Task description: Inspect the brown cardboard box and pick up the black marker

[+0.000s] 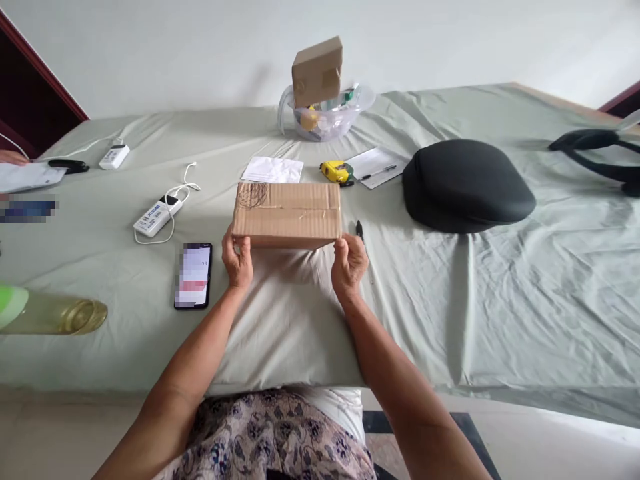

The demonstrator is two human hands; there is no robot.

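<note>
Both hands (293, 261) grip cardboard box (287, 213) by near corners.

Flat brown cardboard box (287, 213), taped shut along its top, dark scribble at one corner; apparently resting level on the cloth-covered table.

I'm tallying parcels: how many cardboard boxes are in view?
2. The flat box lies on the table in front, left hand and right hand gripping its near corners. The small box sits atop the clear bowl at the back. More could lie outside the frame.
</note>
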